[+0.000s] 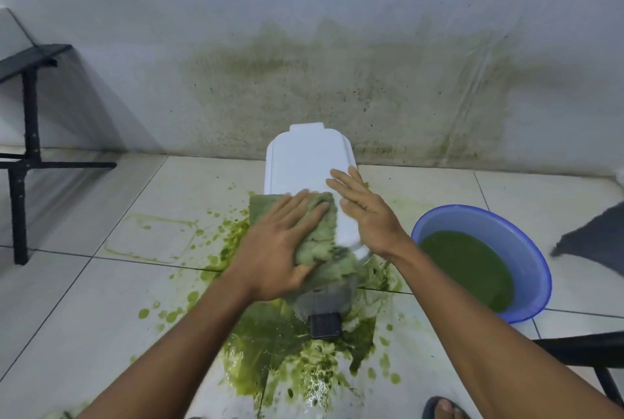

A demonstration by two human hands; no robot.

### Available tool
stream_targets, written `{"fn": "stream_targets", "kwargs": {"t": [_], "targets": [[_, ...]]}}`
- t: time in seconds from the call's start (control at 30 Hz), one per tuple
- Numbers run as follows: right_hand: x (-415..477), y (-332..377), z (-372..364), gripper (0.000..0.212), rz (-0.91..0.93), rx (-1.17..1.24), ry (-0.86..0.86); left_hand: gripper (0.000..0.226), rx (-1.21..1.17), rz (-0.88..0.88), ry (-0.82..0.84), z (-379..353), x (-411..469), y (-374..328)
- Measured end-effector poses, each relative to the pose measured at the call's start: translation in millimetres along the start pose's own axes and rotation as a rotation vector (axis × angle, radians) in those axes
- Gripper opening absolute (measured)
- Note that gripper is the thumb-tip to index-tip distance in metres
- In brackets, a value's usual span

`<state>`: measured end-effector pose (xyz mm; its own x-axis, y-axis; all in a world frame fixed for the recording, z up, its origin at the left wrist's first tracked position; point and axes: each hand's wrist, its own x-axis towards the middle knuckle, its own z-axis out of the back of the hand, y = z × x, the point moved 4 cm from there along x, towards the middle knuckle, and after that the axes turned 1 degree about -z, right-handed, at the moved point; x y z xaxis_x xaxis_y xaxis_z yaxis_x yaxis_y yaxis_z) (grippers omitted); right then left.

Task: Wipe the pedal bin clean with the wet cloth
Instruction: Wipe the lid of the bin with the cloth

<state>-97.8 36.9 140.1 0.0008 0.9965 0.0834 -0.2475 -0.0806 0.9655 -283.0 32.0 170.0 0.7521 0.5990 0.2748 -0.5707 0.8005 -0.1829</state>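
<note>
A white pedal bin [300,162] with a closed lid stands on the tiled floor against the wall, its dark pedal [326,324] pointing toward me. My left hand [280,243] presses a green-stained wet cloth [320,236] flat onto the front of the lid, fingers straight. My right hand [366,212] rests open on the lid's right edge, beside the cloth. The cloth hangs over the bin's front and hides part of it.
Green liquid is spilled over the floor [287,344] around the bin's front. A blue basin [526,250] of green water sits to the right. A black metal frame [27,135] stands at left, a dark cloth [594,236] at far right. The wall behind is green-stained.
</note>
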Motion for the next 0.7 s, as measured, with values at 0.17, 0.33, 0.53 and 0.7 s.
{"fn": "stream_targets", "kwargs": {"t": [0.17, 0.33, 0.53, 0.7], "targets": [[1, 0, -2, 0.041, -0.021, 0.022, -0.012, 0.089, 0.048, 0.066, 0.036, 1, 4, 2], [-1, 4, -1, 0.044, -0.005, 0.039, 0.002, 0.093, 0.127, 0.147, 0.056, -6, 30, -33], [-1, -1, -3, 0.040, -0.019, 0.040, -0.005, 0.082, -0.009, 0.035, -0.058, 1, -12, 18], [-2, 3, -5, 0.041, -0.016, 0.025, -0.023, 0.096, 0.072, 0.142, -0.009, -6, 14, -10]]}}
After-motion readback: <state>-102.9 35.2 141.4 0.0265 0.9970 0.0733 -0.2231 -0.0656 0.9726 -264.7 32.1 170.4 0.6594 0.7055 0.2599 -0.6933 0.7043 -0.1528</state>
